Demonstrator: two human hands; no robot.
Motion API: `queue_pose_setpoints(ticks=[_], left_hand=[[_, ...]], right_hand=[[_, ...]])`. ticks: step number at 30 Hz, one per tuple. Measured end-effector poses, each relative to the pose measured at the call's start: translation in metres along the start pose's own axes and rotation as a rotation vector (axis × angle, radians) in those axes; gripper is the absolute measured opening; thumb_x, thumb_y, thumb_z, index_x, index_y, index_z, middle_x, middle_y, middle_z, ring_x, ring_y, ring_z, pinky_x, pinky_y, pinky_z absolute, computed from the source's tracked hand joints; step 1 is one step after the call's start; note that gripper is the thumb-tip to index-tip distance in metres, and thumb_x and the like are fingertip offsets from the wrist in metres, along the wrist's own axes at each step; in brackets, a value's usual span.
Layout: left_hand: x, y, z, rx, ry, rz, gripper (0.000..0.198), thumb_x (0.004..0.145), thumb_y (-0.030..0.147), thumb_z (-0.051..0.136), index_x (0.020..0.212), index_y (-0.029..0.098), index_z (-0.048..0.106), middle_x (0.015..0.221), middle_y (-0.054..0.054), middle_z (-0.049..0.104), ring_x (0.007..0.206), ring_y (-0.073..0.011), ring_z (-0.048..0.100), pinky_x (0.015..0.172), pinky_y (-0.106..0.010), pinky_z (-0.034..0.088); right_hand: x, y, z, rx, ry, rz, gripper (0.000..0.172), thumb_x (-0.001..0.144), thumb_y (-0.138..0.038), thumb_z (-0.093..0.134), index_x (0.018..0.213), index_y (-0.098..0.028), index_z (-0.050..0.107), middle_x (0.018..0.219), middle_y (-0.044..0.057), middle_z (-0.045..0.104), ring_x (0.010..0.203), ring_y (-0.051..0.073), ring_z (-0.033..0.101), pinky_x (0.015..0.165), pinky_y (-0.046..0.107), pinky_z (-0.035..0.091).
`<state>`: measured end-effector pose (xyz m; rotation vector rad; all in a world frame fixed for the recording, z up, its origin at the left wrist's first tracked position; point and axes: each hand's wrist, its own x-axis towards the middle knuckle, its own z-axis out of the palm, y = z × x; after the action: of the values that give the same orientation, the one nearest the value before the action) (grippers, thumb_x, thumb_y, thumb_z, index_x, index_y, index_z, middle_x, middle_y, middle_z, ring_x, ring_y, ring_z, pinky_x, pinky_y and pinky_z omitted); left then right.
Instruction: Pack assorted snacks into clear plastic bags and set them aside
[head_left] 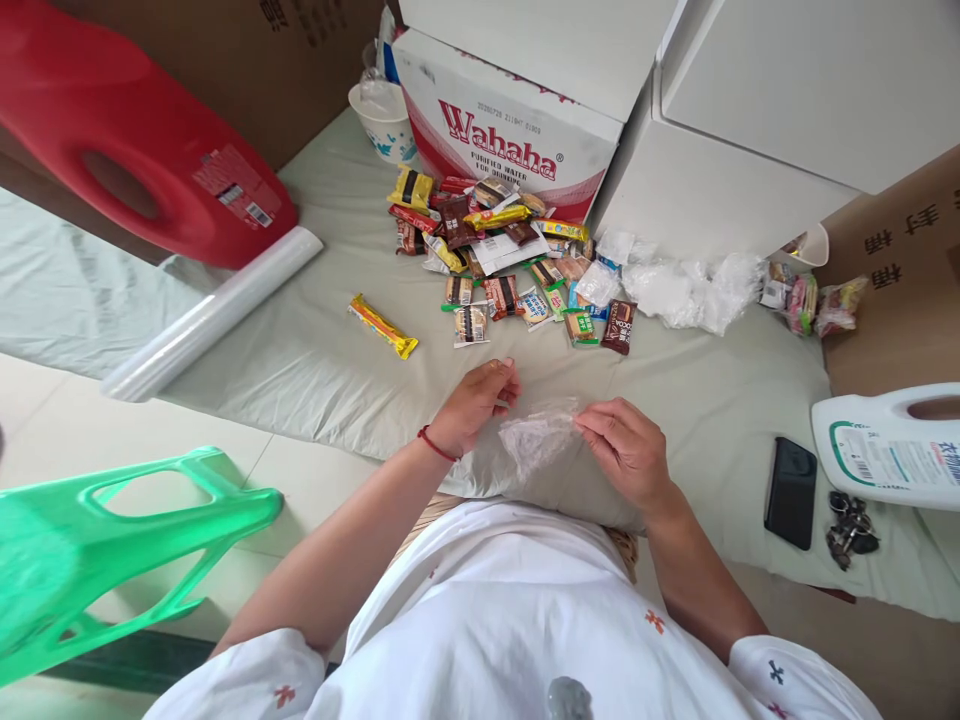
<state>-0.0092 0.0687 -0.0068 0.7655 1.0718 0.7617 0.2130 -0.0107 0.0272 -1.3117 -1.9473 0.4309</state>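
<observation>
A small clear plastic bag (541,436) hangs crumpled from my right hand (626,450), which pinches its upper right corner between thumb and fingers. Just left of the bag is my left hand (480,400), with a red cord round its wrist. Its fingers are curled in with the thumb against them, and whatever they may hold is hidden. Ahead of both hands lies a heap of small wrapped snacks (491,225). The nearest are a biscuit packet (470,325) and a brown cocoa packet (618,327). A yellow snack stick (382,326) lies apart at the left.
Crumpled clear bags (694,290) lie right of the heap. Behind it stands a Wahaha carton (510,130). A plastic roll (214,315), red jug (150,130) and green stool (135,540) are left; a phone (791,493), keys (851,528) and white bottle (892,450) are right.
</observation>
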Motion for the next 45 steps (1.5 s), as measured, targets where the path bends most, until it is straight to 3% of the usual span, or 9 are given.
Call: queue_pose_setpoints(ticks=[3, 6, 10, 18, 28, 34, 36, 40, 45], left_hand=[[-0.004, 0.005, 0.007, 0.079, -0.249, 0.017, 0.048, 0.079, 0.066, 0.072, 0.087, 0.019, 0.071, 0.089, -0.007, 0.070, 0.074, -0.0159, 0.061, 0.060, -0.025, 0.044], [-0.005, 0.007, 0.015, 0.169, -0.471, 0.073, 0.043, 0.076, 0.059, 0.079, 0.074, 0.017, 0.069, 0.071, -0.001, 0.064, 0.065, -0.0132, 0.053, 0.060, -0.025, 0.039], [0.002, 0.001, 0.017, 0.102, -0.200, 0.204, 0.045, 0.079, 0.059, 0.075, 0.069, 0.018, 0.060, 0.059, 0.005, 0.050, 0.052, -0.0082, 0.037, 0.052, -0.024, 0.027], [0.014, -0.004, 0.003, -0.053, 0.389, 0.421, 0.038, 0.090, 0.051, 0.067, 0.072, 0.022, 0.051, 0.050, 0.008, 0.044, 0.044, -0.0082, 0.035, 0.045, -0.022, 0.026], [0.018, 0.005, -0.006, -0.296, 0.557, 0.513, 0.038, 0.091, 0.050, 0.069, 0.075, 0.023, 0.047, 0.055, 0.010, 0.039, 0.043, -0.0065, 0.031, 0.042, -0.022, 0.024], [0.008, -0.005, 0.005, -0.220, 0.467, 0.566, 0.036, 0.092, 0.055, 0.065, 0.079, 0.024, 0.052, 0.055, 0.009, 0.042, 0.045, -0.0083, 0.035, 0.044, -0.023, 0.027], [0.004, -0.005, 0.007, -0.231, 0.433, 0.579, 0.037, 0.092, 0.056, 0.066, 0.078, 0.024, 0.052, 0.055, 0.008, 0.042, 0.046, -0.0082, 0.036, 0.044, -0.023, 0.028], [0.002, 0.001, -0.002, -0.312, 0.478, 0.553, 0.040, 0.089, 0.056, 0.069, 0.077, 0.023, 0.049, 0.056, 0.009, 0.040, 0.046, -0.0073, 0.033, 0.044, -0.023, 0.026], [0.009, 0.010, -0.032, -0.497, 0.602, 0.545, 0.045, 0.084, 0.054, 0.076, 0.078, 0.023, 0.044, 0.059, 0.011, 0.038, 0.046, -0.0047, 0.029, 0.042, -0.023, 0.020]], right_hand=[[-0.001, -0.001, 0.002, 0.033, -0.056, -0.048, 0.019, 0.100, -0.024, 0.058, 0.102, -0.030, 0.076, 0.089, 0.005, 0.073, 0.076, 0.018, 0.065, 0.070, 0.034, 0.055], [0.000, -0.001, 0.004, 0.011, -0.050, -0.075, 0.019, 0.100, -0.022, 0.059, 0.103, -0.030, 0.076, 0.096, 0.005, 0.073, 0.077, 0.017, 0.065, 0.071, 0.033, 0.055], [-0.003, 0.001, 0.005, -0.084, 0.038, -0.030, 0.016, 0.099, -0.023, 0.060, 0.102, -0.029, 0.075, 0.116, 0.007, 0.070, 0.065, 0.012, 0.059, 0.065, 0.030, 0.053], [-0.032, -0.004, 0.007, -0.171, 0.086, -0.060, 0.017, 0.100, -0.019, 0.057, 0.106, -0.027, 0.071, 0.092, 0.006, 0.070, 0.072, 0.016, 0.066, 0.062, 0.027, 0.053], [-0.063, -0.008, 0.019, 0.163, -0.168, 0.189, 0.016, 0.100, -0.031, 0.058, 0.115, -0.027, 0.063, 0.104, 0.007, 0.066, 0.079, 0.017, 0.064, 0.069, 0.031, 0.056], [-0.004, 0.014, 0.027, 0.238, 0.091, 0.440, 0.079, 0.084, -0.052, 0.075, 0.150, -0.027, 0.040, 0.142, 0.015, 0.052, 0.123, 0.025, 0.055, 0.096, 0.043, 0.056], [0.016, 0.022, 0.036, 0.330, 0.073, 0.529, 0.080, 0.078, -0.053, 0.080, 0.145, -0.026, 0.047, 0.134, 0.014, 0.058, 0.116, 0.024, 0.059, 0.091, 0.041, 0.057], [0.035, 0.028, 0.046, 0.622, -0.134, 0.644, 0.045, 0.076, -0.055, 0.079, 0.103, -0.021, 0.070, 0.081, 0.001, 0.065, 0.072, 0.014, 0.059, 0.063, 0.028, 0.054], [0.026, 0.022, 0.036, 0.780, -0.048, 0.751, 0.042, 0.069, -0.056, 0.085, 0.082, -0.020, 0.067, 0.067, -0.003, 0.058, 0.059, 0.010, 0.048, 0.053, 0.023, 0.045]])
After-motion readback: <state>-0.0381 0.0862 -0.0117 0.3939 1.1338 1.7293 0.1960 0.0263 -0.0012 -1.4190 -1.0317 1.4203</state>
